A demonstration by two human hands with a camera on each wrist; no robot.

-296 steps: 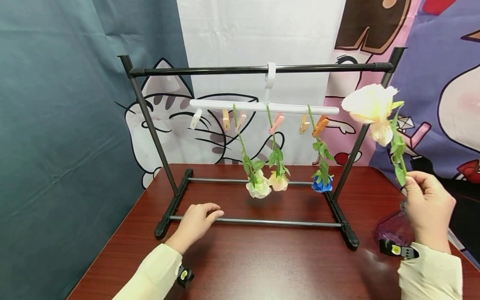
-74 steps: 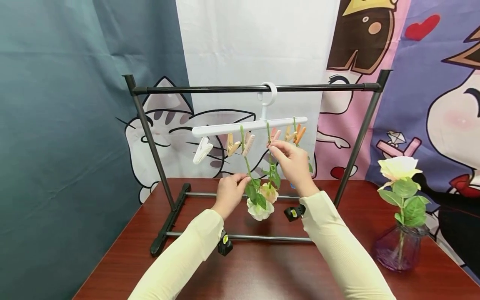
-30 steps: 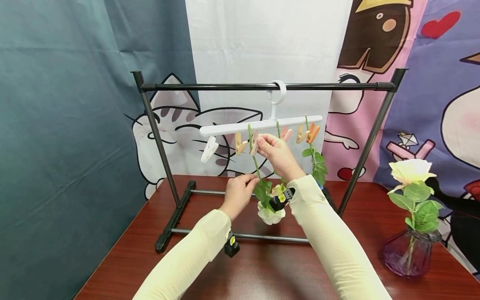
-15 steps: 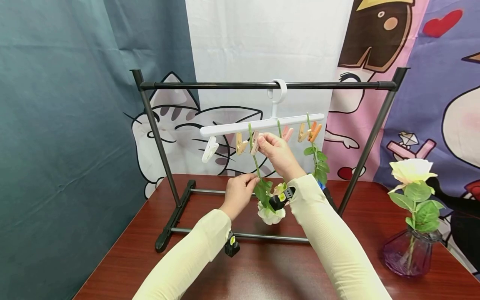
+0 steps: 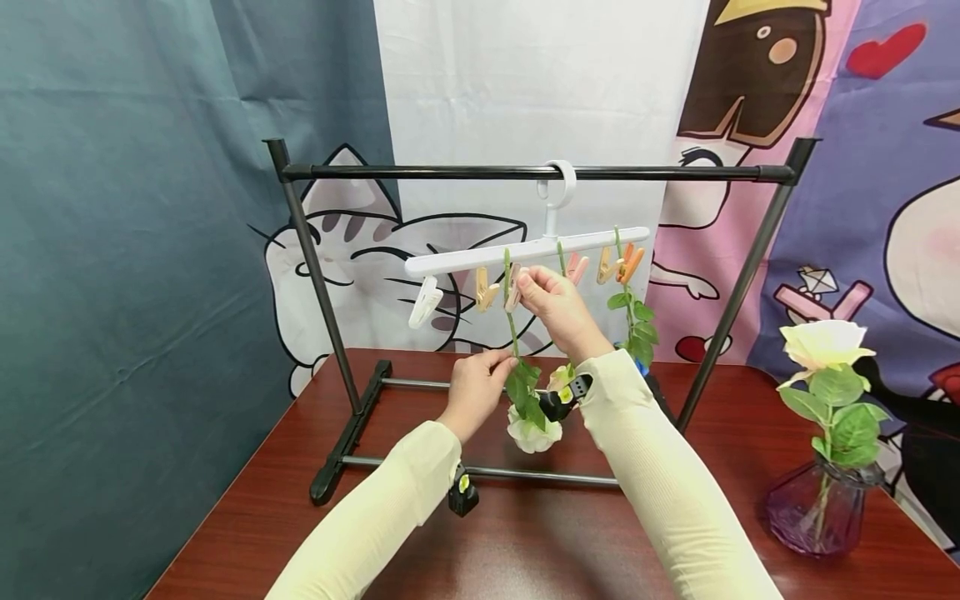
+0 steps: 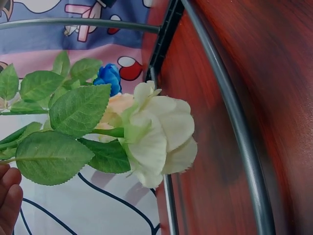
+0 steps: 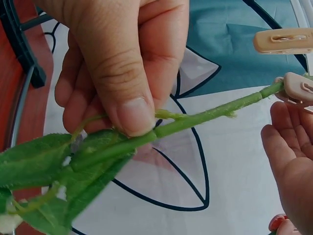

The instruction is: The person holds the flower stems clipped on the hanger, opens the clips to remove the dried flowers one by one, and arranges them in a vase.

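No text, label, brand, number or sign can be read (in any view).

Six clips [image 5: 426, 302], four flowers [image 5: 534, 430]

Smooth plastic is seen in the hanger [image 5: 465, 260] and clip [image 5: 513, 293], matt cloth in the flower [image 5: 534, 432] and creased backdrop [image 5: 135, 208]; glossy glass is suggested by the vase [image 5: 806, 518], sheeny metal by the rack [image 5: 450, 173], polished wood by the desk [image 5: 525, 554].
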